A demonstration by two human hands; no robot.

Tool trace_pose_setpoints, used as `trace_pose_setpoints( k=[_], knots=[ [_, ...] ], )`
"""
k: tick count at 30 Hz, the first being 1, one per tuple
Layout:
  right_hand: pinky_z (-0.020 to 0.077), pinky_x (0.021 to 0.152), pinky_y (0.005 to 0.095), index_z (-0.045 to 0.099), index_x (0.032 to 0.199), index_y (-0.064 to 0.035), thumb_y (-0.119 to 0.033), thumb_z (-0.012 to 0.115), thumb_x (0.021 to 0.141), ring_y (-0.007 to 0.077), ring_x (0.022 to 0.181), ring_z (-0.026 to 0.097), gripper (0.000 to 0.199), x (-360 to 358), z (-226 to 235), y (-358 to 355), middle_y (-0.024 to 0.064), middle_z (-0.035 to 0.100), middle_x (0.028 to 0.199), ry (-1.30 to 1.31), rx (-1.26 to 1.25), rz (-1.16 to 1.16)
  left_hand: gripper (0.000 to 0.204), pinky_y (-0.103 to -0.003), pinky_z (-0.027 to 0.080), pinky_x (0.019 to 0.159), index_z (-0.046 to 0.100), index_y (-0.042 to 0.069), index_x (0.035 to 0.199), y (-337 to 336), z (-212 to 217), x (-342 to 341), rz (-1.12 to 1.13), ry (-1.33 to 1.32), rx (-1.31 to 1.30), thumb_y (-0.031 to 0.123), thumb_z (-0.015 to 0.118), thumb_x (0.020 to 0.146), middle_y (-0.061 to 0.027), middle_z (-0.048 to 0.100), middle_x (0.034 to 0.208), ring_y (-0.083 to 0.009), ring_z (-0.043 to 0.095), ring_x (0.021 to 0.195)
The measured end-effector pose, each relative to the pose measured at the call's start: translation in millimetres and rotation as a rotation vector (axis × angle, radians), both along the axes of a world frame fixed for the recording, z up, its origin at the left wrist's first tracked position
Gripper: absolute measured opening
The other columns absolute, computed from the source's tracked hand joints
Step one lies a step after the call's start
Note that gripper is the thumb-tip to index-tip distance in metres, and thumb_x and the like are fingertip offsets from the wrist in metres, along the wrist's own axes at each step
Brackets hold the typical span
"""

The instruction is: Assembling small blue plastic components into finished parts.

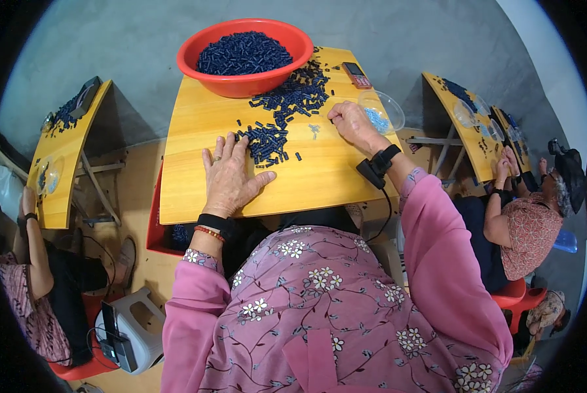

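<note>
Though near right grip [356,123], phone keypad [361,82] unreadable.

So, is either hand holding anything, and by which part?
The left hand lies flat, holding nothing. The right hand seems to pinch a small dark piece; which part cannot be told.

No text, label, number or sign can be read. On the worktop [202,114], just to the right of the red basin [241,86], lies a small keypad phone [356,75]; any marks on its keys and screen are too small to make out.
</note>
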State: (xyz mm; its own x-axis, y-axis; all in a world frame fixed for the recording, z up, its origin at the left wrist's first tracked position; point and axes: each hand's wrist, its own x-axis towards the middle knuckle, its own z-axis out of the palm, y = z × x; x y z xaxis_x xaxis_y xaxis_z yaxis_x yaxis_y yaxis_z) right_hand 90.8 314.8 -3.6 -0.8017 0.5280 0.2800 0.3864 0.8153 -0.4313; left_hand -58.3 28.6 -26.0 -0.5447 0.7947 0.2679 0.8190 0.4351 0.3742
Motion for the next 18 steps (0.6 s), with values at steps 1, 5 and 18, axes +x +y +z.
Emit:
trace_pose_setpoints(
  k=[1, 5, 18],
  knots=[
    [0.0509, 0.085, 0.0434, 0.071, 0.093, 0.0008, -0.005, 0.058, 0.084, 0.0395, 0.094, 0.065, 0.017, -1.9, 2.4, -1.2, 0.0237, 0.067, 0.098, 0.041, 0.001, -0.011, 0.091, -0.058, 0.013, 0.114, 0.046, 0.004, 0.139, 0.0, 0.2, -0.1, -0.001, 0.001, 0.001, 0.059, 0.073, 0.071, -0.0255, 0.038, 0.147, -0.0409, 0.029, 0.141],
    [0.0509, 0.085, 0.0437, 0.071, 0.093, 0.001, -0.005, 0.058, 0.083, 0.0394, 0.093, 0.065, 0.017, -16.8, 6.1, -4.3, 0.0239, 0.068, 0.095, 0.062, -0.141, -0.037, 0.091, -0.058, 0.013, 0.114, 0.046, 0.004, 0.139, -0.6, 1.2, 0.7, -0.001, 0.0, 0.001, 0.059, 0.073, 0.071, -0.0252, 0.038, 0.148, -0.0408, 0.029, 0.141],
    [0.0501, 0.085, 0.0438, 0.071, 0.094, 0.0013, -0.004, 0.05, 0.085, 0.0396, 0.097, 0.064, 0.023, -11.6, 9.2, -29.3, 0.0247, 0.066, 0.101, -0.147, 0.14, 0.104, 0.09, -0.057, 0.013, 0.115, 0.047, 0.005, 0.138, -0.3, -0.6, 0.0, 0.004, -0.007, 0.0, 0.059, 0.074, 0.071, -0.0241, 0.037, 0.148, -0.0397, 0.028, 0.141]
  ],
)
